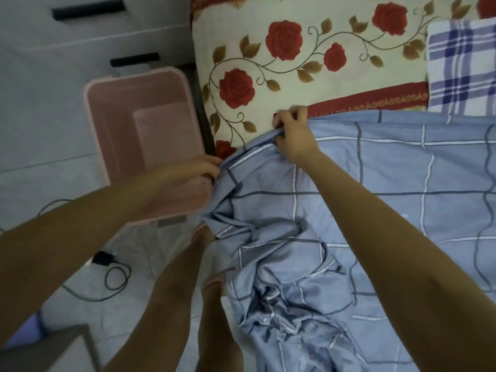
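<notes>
A blue checked sheet [389, 170] lies spread over the bed, bunched and hanging off the near left edge. My right hand [294, 132] grips the sheet's far left edge, fingers curled into the fabric. My left hand [197, 167] pinches the same edge lower down, at the bed's side. Both arms reach forward from the bottom of the view. Under the sheet shows a cream bedcover with red roses [281, 63].
A pink plastic bin [139, 146] stands on the floor beside the bed, left of my left hand. A folded purple plaid cloth [461, 65] lies at the far right. A black charger and cable [107, 267] lie on the tiled floor. Grey drawers [88, 36] stand beyond.
</notes>
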`<state>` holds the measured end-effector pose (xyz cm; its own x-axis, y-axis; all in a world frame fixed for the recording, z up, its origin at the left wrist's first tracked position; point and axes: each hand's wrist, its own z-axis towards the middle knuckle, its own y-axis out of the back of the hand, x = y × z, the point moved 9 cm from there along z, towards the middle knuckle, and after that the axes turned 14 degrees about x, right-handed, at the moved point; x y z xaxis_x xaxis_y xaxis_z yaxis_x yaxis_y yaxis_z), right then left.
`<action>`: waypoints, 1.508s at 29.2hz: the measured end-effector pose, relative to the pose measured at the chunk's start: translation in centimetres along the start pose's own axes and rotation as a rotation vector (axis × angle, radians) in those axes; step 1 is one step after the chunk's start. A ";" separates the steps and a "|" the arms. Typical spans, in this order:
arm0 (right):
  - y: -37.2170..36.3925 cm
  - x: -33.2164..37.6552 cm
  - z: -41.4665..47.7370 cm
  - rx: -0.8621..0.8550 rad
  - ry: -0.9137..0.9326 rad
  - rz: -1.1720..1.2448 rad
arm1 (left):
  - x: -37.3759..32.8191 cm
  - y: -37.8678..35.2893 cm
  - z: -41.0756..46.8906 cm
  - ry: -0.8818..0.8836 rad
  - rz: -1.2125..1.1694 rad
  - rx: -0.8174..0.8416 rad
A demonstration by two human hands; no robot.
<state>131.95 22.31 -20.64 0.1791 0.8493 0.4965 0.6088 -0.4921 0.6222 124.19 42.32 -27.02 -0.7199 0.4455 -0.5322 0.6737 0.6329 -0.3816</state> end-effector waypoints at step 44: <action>6.5 -7.3 -2.3 -0.038 -0.259 -0.170 | -10.2 2.1 -0.5 -0.116 0.525 -0.593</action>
<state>132.85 12.49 -18.84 0.2712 0.9379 0.2162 0.6181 -0.3418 0.7079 132.82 39.39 -22.01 -0.2894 0.7303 -0.6188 0.6950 0.6048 0.3888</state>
